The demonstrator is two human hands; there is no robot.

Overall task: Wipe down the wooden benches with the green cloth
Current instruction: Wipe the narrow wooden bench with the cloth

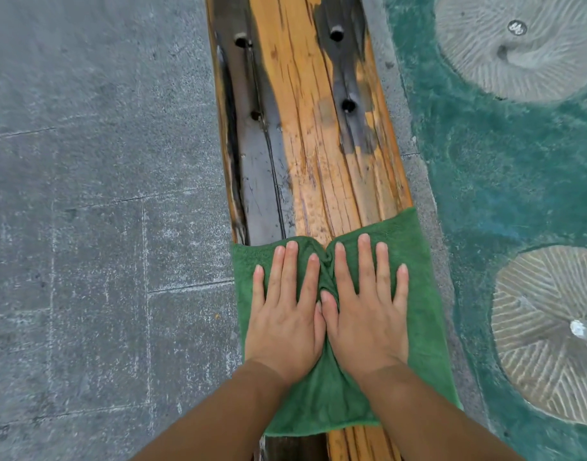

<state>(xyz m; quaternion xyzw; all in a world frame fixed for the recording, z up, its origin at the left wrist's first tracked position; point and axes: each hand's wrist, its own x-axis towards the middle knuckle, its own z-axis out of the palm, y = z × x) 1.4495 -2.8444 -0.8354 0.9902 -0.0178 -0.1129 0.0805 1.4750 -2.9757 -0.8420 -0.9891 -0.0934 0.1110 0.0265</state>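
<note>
Bench (318, 144) under green cloth (421, 261), left hand (283, 327) and right hand (368, 327) flat atop, straight-fingered.

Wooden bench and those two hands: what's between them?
In the head view, the green cloth lies flat between the wooden bench and the left hand and right hand pressing it.

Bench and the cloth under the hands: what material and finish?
Bench: solid wood, by the long grain and cracks; orange-brown with slight sheen, possibly varnished, dark patches worn or wet. Green cloth: pile fabric, likely terry or microfibre, by its fuzzy matte nap.
</note>
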